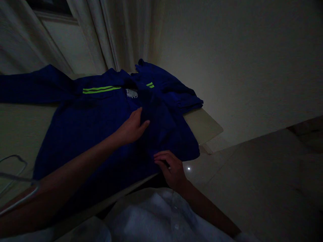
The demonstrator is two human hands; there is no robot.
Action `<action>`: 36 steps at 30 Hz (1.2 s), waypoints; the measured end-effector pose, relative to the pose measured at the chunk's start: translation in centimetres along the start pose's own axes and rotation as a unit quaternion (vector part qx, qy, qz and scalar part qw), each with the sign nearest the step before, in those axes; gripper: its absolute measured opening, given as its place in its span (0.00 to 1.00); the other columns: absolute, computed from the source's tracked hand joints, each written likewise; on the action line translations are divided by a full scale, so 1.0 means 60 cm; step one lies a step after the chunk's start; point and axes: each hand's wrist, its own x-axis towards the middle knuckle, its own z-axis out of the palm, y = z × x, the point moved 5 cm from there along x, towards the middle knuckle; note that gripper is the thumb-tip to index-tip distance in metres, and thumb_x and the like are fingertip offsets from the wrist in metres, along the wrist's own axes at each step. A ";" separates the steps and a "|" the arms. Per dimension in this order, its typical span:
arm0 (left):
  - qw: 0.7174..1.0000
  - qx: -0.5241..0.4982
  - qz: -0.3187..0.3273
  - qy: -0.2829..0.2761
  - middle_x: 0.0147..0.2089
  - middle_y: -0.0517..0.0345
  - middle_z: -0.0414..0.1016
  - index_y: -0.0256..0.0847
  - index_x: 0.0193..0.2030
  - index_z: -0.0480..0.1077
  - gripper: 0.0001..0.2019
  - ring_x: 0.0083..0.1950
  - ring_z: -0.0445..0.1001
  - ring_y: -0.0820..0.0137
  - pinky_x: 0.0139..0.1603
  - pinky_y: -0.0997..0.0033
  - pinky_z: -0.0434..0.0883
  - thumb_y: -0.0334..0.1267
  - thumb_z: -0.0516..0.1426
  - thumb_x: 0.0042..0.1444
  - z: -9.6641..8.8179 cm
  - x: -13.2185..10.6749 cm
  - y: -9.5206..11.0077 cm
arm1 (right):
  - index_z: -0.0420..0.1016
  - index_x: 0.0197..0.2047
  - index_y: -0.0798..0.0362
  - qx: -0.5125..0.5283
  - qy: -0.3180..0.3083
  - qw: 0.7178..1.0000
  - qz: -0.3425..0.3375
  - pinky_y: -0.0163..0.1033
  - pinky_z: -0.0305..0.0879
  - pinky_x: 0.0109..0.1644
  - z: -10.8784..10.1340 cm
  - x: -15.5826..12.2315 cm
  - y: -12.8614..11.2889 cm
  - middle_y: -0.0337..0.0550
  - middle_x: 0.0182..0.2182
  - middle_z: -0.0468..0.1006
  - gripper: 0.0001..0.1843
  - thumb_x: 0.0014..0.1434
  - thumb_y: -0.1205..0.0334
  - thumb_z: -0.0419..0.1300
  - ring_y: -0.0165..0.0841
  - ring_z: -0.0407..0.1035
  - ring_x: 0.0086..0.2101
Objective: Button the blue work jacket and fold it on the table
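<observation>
Nearest the head camera is the wearer's pale shirt [156,215], and just beyond it a blue jacket [101,117] lies spread on the worktop [204,126], with a looped wire [19,179] at the left edge. The left hand [133,126] rests on the jacket's front, fingers together and thumb spread away from them. The right hand [173,169] is at the near right edge of the cloth; its fingers are bent towards the thumb and seem to pinch a little fabric, though the light is too dim to be sure.

The jacket's right side reaches past the worktop's edge, so its unsupported weight could drag the cloth off if the right fingers let go. A pull from that side alone could also skew the front and crease it. The looped wire, close to the left forearm, might snag.

The collar [130,80] points away from the wearer, towards the curtain [121,37]. The body's long axis runs from there back to the hem on the wearer's side; one sleeve [30,84] stretches crosswise to the left.
</observation>
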 end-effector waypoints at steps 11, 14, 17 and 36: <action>0.963 0.222 0.140 -0.058 0.62 0.50 0.79 0.45 0.61 0.73 0.18 0.58 0.77 0.56 0.55 0.51 0.74 0.45 0.58 0.68 0.038 -0.317 0.028 | 0.81 0.43 0.49 0.075 -0.027 0.993 0.090 0.41 0.76 0.50 0.011 -0.003 0.024 0.43 0.41 0.84 0.03 0.69 0.65 0.64 0.34 0.80 0.43; 0.964 0.221 0.143 -0.040 0.57 0.53 0.82 0.48 0.57 0.76 0.13 0.53 0.79 0.59 0.48 0.56 0.75 0.38 0.55 0.70 0.044 -0.317 0.028 | 0.81 0.43 0.49 0.080 -0.032 0.990 0.108 0.42 0.76 0.50 0.009 0.000 0.028 0.44 0.41 0.84 0.03 0.69 0.64 0.64 0.35 0.80 0.43; 0.964 0.213 0.154 -0.025 0.54 0.54 0.83 0.46 0.54 0.76 0.12 0.50 0.80 0.60 0.45 0.57 0.74 0.36 0.53 0.71 0.040 -0.310 0.030 | 0.81 0.42 0.49 0.080 -0.039 0.989 0.114 0.44 0.76 0.51 0.008 -0.002 0.030 0.45 0.42 0.84 0.04 0.69 0.62 0.64 0.36 0.79 0.44; 0.959 0.191 0.211 -0.009 0.56 0.51 0.82 0.41 0.60 0.73 0.15 0.49 0.77 0.63 0.46 0.59 0.71 0.29 0.55 0.69 0.053 -0.305 0.034 | 0.82 0.50 0.47 0.032 -0.078 0.996 0.035 0.43 0.77 0.53 0.008 -0.015 0.026 0.46 0.48 0.82 0.09 0.68 0.66 0.65 0.36 0.78 0.47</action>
